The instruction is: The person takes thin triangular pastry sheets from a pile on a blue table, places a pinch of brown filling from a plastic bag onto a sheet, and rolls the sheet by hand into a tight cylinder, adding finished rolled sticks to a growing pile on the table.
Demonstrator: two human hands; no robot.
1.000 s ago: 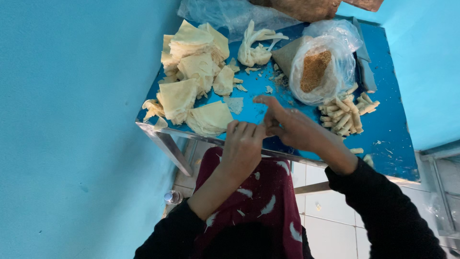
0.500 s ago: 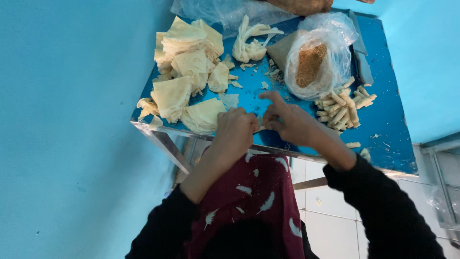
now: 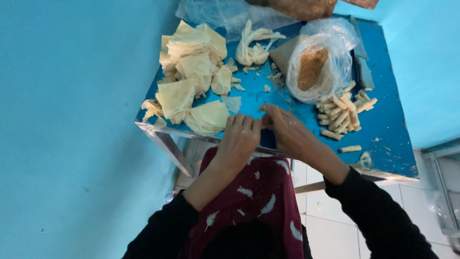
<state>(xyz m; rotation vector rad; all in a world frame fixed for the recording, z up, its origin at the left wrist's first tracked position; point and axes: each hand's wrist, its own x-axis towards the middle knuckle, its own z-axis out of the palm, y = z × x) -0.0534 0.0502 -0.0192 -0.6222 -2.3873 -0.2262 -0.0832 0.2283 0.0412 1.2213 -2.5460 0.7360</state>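
Pastry roll (image 3: pixel 263 123) pinched btwn left hand (image 3: pixel 239 139) & right hand (image 3: pixel 287 134), fingertips together.

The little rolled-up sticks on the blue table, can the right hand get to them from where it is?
Probably yes. The rolled sticks lie in an open pile to the right of the right hand, with only bare blue table between. The plastic bag of brown crumbs sits behind them, not in the way. Both hands look busy together, though.
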